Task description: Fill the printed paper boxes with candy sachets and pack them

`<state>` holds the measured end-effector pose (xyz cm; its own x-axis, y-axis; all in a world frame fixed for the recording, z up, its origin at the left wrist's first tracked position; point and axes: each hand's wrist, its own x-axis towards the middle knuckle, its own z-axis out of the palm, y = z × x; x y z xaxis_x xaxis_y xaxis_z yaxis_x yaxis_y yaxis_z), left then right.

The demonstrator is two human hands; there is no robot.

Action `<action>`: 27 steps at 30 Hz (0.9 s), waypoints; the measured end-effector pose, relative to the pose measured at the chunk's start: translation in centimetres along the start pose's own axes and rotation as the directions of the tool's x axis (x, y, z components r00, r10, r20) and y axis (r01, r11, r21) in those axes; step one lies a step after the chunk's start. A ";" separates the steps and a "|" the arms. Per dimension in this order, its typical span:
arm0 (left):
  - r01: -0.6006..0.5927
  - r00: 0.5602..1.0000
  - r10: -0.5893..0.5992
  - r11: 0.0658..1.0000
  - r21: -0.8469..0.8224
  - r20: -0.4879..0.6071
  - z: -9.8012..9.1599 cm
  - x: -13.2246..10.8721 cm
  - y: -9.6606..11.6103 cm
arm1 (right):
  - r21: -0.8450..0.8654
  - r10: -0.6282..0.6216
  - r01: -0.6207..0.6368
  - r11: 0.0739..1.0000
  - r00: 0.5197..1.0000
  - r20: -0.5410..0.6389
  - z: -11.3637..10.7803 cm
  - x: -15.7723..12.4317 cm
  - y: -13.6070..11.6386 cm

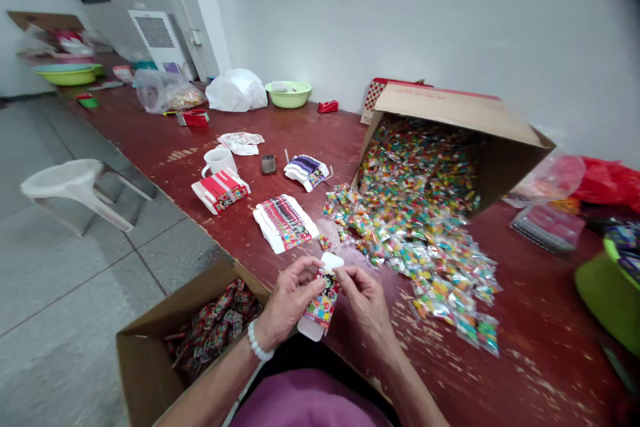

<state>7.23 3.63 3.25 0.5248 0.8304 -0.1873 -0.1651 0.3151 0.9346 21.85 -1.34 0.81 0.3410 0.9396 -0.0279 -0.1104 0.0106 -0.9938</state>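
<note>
My left hand (290,300), a beaded bracelet on its wrist, grips a small printed candy box (323,303) above the table's front edge. White end flaps stick out at both its top and bottom. At the upper end, my right hand (364,293) pinches the box beside the flap with thumb and fingers; whether a candy packet is between them is hidden. Just beyond lies a fanned stack of flattened candy boxes (286,221). To the right, a heap of clear candy packets (430,247) spills from a big cardboard box (510,160) lying on its side.
An open carton (145,360) of dark wrapped items stands at lower left. On the red table (330,147) are a white mug (220,160), a phone (269,164), purple flattened boxes (306,171), a red bundle (220,191) and a green basin (289,96). A white stool (70,180) is left.
</note>
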 end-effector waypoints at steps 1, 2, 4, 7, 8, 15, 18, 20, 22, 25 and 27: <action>-0.005 1.000 0.005 1.000 -0.011 -0.006 -0.1 0.0 -0.1 | -0.012 0.020 -0.020 1.000 1.000 0.023 -0.2 0.2 -0.1; -0.012 1.000 0.012 1.000 -0.008 -0.008 -0.2 0.1 -0.3 | -0.012 0.042 -0.042 0.999 0.998 0.046 -0.3 0.4 -0.3; -0.026 1.000 0.026 0.999 0.019 -0.004 -0.2 0.1 -0.6 | 0.045 0.077 -0.080 0.996 0.996 0.051 -0.4 0.7 -0.6; -0.047 0.999 0.046 0.995 0.091 0.009 -0.3 0.0 -0.7 | 0.173 0.108 -0.110 0.979 0.994 0.021 -0.5 0.9 -0.9; -0.057 0.998 0.056 0.990 0.127 0.008 -0.2 -0.1 -0.7 | 0.185 0.110 -0.115 0.976 0.993 0.038 -0.6 0.9 -1.0; -0.069 0.997 0.071 0.997 0.043 -0.028 0.4 -0.5 -0.2 | 0.028 -0.019 0.017 0.999 0.995 0.101 -1.1 0.5 -1.2; 0.099 0.995 -0.095 0.981 -0.169 0.034 0.5 -0.5 -0.5 | -0.005 -0.075 0.076 0.997 0.992 0.098 -0.9 0.2 -1.1; 0.280 0.956 -0.249 0.933 -0.227 0.157 0.5 -0.5 -0.8 | -0.052 -0.089 0.096 0.994 0.989 0.119 -0.9 -0.1 -1.1; 0.390 0.913 -0.342 0.891 -0.233 0.221 0.6 -0.4 -1.0 | -0.151 -0.141 0.165 0.975 0.977 0.159 -0.9 -0.4 -1.4; 0.389 0.918 -0.357 0.896 -0.216 0.173 0.8 -0.4 -1.2 | -0.290 -0.255 0.317 0.903 0.939 0.232 -1.2 -0.6 -2.1; 0.349 0.934 -0.328 0.921 -0.172 0.140 0.9 -0.5 -1.1 | -0.288 -0.243 0.304 0.908 0.942 0.230 -1.4 -0.7 -2.3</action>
<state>7.92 2.46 2.58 0.6616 0.6080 -0.4388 -0.1128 0.6592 0.7434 23.15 -2.47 3.01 0.1333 0.9617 0.2395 0.2722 0.1968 -0.9419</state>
